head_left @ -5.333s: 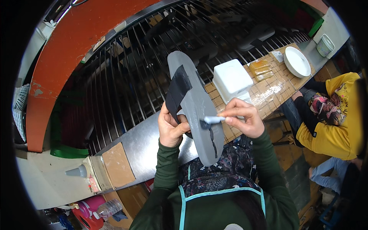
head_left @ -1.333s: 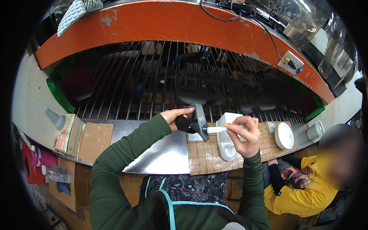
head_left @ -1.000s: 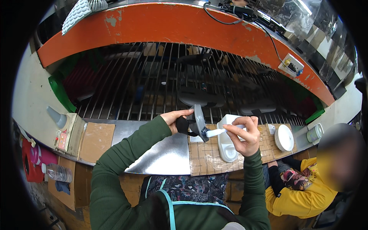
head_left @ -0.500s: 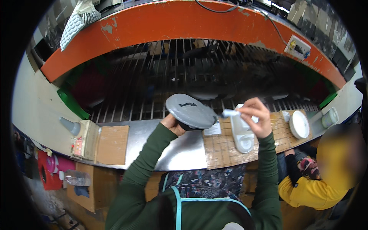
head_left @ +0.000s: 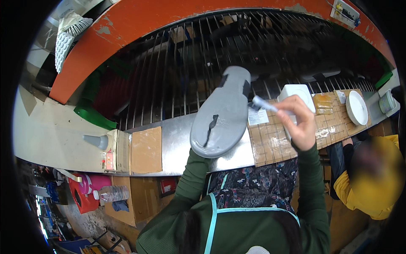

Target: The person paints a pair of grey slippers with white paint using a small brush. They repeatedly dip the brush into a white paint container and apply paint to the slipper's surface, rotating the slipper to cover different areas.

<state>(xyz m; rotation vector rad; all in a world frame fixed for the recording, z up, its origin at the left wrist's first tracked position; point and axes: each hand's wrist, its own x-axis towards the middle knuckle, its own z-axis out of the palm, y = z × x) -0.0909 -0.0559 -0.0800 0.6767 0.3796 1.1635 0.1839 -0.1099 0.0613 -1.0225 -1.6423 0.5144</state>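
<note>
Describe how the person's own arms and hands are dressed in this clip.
Both forearms are covered to the wrist by dark green ribbed long sleeves. The right hand is bare, with no glove, ring or watch visible. The left hand is hidden behind a grey shoe sole, so only its green sleeve shows. A dark apron with light teal straps lies over a patterned garment below the arms.

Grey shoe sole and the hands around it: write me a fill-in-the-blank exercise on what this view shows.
1. The grey shoe sole is held up from beneath by the person's ____ hand.
2. The right hand grips a small ____ between its fingers.
3. The white bowl sits on the bench at the person's ____ side.
4. Behind the bench runs a rack of dark metal ____.

Missing words: left; brush; right; bars
</note>
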